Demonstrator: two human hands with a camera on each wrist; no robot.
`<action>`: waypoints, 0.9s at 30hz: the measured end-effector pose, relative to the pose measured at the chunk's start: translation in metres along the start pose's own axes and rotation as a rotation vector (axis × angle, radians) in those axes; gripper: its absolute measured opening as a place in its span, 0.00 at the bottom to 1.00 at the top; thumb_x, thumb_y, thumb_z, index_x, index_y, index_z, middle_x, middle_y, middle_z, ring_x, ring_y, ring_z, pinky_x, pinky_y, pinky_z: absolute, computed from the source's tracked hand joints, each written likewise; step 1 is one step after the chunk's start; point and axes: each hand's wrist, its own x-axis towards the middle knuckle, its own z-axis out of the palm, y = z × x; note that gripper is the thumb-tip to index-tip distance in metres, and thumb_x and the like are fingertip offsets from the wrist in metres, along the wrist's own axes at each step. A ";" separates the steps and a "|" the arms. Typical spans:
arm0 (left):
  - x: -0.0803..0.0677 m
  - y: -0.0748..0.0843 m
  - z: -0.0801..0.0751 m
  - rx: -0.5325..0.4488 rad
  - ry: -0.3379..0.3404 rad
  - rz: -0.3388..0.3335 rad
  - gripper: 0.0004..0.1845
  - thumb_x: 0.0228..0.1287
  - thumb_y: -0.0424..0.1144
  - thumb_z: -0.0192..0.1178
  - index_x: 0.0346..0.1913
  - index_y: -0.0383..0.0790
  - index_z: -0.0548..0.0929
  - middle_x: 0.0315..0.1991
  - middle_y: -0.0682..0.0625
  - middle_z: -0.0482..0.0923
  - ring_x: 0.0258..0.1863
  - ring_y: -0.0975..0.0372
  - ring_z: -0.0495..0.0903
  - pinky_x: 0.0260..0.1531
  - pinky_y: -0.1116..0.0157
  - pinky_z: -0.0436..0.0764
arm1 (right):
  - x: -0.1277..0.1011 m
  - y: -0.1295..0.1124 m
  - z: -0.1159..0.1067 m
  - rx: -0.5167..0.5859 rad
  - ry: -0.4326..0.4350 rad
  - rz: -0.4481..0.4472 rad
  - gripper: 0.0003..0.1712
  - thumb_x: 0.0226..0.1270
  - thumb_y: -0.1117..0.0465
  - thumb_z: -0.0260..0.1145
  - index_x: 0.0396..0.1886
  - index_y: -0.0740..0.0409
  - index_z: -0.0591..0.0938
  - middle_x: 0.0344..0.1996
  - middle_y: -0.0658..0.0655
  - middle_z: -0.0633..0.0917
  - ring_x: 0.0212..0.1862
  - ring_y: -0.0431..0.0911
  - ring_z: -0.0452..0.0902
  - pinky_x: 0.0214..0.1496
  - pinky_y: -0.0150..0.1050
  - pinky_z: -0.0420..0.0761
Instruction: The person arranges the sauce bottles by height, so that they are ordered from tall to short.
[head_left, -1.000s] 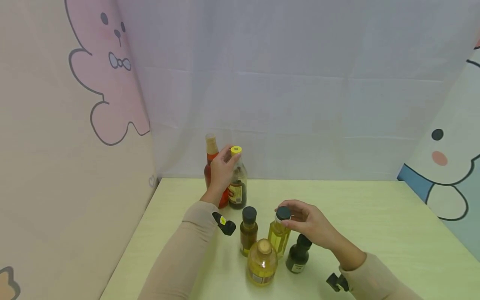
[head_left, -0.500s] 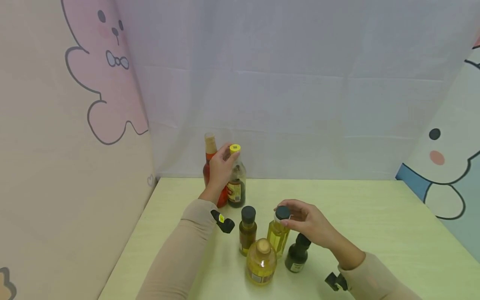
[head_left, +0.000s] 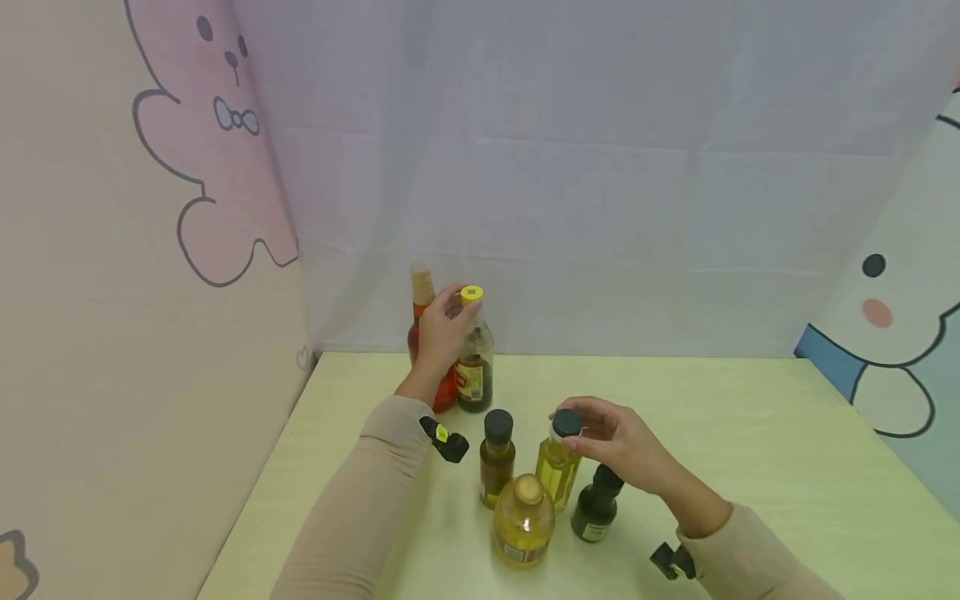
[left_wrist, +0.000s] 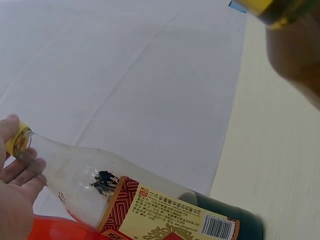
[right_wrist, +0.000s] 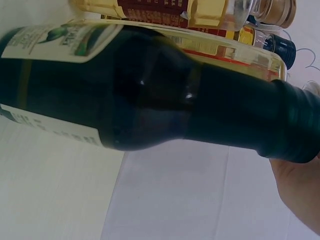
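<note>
Six bottles stand upright on the pale green table (head_left: 750,433). The left hand (head_left: 438,333) pinches the yellow-capped bottle (head_left: 475,354) at twelve o'clock; the right hand (head_left: 615,446) grips the black-capped oil bottle (head_left: 558,467) (centre). Neither appears lifted; any moving seems ahead.

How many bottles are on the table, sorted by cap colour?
Yellow cap: 1, the bottle the left hand holds.
Black cap: 3, the middle one under the right hand.
Tan cap: 2.
Total: 6 bottles.
</note>
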 end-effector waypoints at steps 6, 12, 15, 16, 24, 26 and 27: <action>0.000 -0.002 -0.001 -0.017 -0.010 -0.018 0.19 0.57 0.43 0.63 0.51 0.43 0.76 0.44 0.50 0.78 0.45 0.61 0.76 0.46 0.64 0.74 | 0.000 0.001 0.001 -0.001 0.003 0.010 0.17 0.62 0.66 0.61 0.50 0.63 0.73 0.45 0.62 0.77 0.47 0.51 0.76 0.43 0.42 0.78; -0.001 -0.005 -0.001 -0.038 -0.009 -0.044 0.20 0.57 0.43 0.63 0.52 0.43 0.75 0.45 0.51 0.77 0.46 0.63 0.75 0.46 0.67 0.73 | 0.000 0.003 0.001 -0.005 0.006 0.020 0.17 0.62 0.65 0.62 0.50 0.63 0.73 0.45 0.65 0.77 0.47 0.52 0.76 0.43 0.41 0.77; -0.002 -0.004 -0.002 -0.041 -0.012 -0.049 0.21 0.57 0.43 0.62 0.53 0.43 0.74 0.47 0.51 0.76 0.47 0.63 0.74 0.47 0.67 0.73 | 0.000 0.003 0.002 -0.004 0.007 0.021 0.17 0.62 0.65 0.62 0.50 0.63 0.73 0.45 0.67 0.76 0.47 0.53 0.76 0.43 0.40 0.77; -0.003 -0.004 -0.002 -0.041 -0.013 -0.048 0.21 0.57 0.43 0.62 0.54 0.43 0.74 0.47 0.50 0.76 0.47 0.62 0.74 0.47 0.67 0.73 | 0.000 0.003 0.002 -0.003 0.006 0.020 0.17 0.62 0.65 0.62 0.50 0.64 0.73 0.45 0.67 0.76 0.47 0.53 0.76 0.43 0.40 0.77; -0.007 -0.002 -0.003 -0.041 -0.003 -0.004 0.24 0.59 0.41 0.61 0.57 0.37 0.71 0.51 0.47 0.74 0.51 0.60 0.72 0.51 0.66 0.70 | 0.001 0.006 0.001 -0.009 0.009 0.018 0.18 0.61 0.64 0.62 0.51 0.63 0.73 0.45 0.61 0.77 0.47 0.53 0.76 0.43 0.41 0.78; -0.008 -0.001 -0.003 -0.034 -0.005 0.000 0.25 0.59 0.42 0.60 0.58 0.37 0.70 0.53 0.47 0.73 0.52 0.60 0.71 0.52 0.67 0.69 | 0.001 0.005 0.001 -0.008 0.010 0.020 0.18 0.61 0.64 0.62 0.51 0.63 0.73 0.45 0.62 0.77 0.46 0.52 0.76 0.43 0.41 0.78; -0.009 -0.001 -0.004 -0.023 -0.005 -0.001 0.25 0.59 0.43 0.60 0.58 0.38 0.70 0.53 0.48 0.73 0.53 0.60 0.71 0.52 0.67 0.68 | 0.001 0.005 0.001 -0.009 0.011 0.021 0.18 0.61 0.64 0.62 0.51 0.63 0.73 0.45 0.63 0.77 0.46 0.52 0.76 0.43 0.41 0.78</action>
